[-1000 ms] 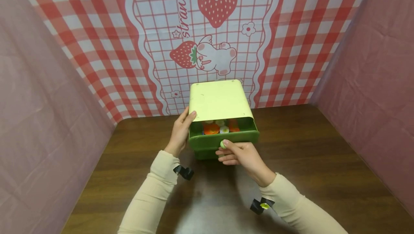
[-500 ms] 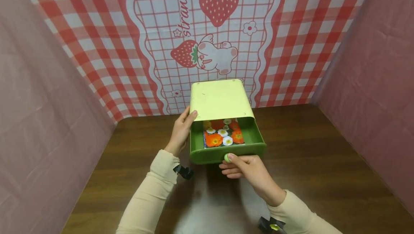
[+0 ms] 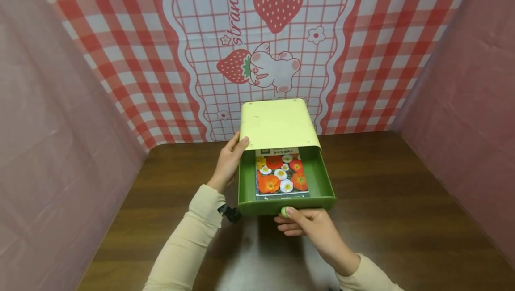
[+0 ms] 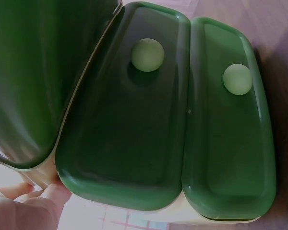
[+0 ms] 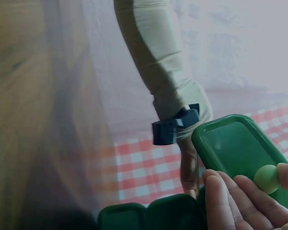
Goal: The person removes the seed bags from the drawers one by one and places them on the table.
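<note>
A small cabinet with a pale yellow-green shell (image 3: 277, 123) and green drawers stands on the table. Its top drawer (image 3: 322, 175) is pulled far out. Inside that drawer lies a book (image 3: 281, 179) with orange and white flowers on its cover. My right hand (image 3: 314, 230) pinches the round light green knob (image 5: 267, 179) on the drawer's front between thumb and fingers. At the shell's left side, my left hand (image 3: 227, 161) rests with the thumb by the top front corner. Below, two more drawers (image 4: 125, 129) with knobs are closed, as the left wrist view shows.
The wooden table (image 3: 394, 201) reaches out on both sides. A red-and-white checked cloth (image 3: 362, 81) with strawberries hangs close behind the cabinet. Pink cloth walls (image 3: 462, 90) enclose the left and right. A black wrist camera (image 3: 230, 213) sits on the left sleeve.
The top drawer has slid out towards me, with my right hand on its knob. More of the flower book shows. My left hand stays at the cabinet's side.
</note>
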Available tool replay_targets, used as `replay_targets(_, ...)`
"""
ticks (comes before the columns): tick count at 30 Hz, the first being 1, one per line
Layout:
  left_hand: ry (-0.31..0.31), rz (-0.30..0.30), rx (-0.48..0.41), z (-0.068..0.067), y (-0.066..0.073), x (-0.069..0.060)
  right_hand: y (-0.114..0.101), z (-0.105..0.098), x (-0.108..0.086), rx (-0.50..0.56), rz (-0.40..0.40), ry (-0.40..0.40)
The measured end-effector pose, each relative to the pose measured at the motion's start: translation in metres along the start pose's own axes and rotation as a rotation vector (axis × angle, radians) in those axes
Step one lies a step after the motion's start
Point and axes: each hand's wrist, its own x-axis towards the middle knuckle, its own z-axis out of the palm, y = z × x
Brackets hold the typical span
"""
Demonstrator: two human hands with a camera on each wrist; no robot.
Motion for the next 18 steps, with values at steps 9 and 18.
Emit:
replay_targets(9, -0.006, 0.017, 0.017, 0.001, 0.001, 0.001, 0.016, 0.0, -0.009, 0.009, 0.0, -0.018)
replay_targets(18, -0.027, 0.007, 0.008, 0.0, 0.002, 0.0, 0.019, 0.001, -0.01, 0.01, 0.011, -0.017)
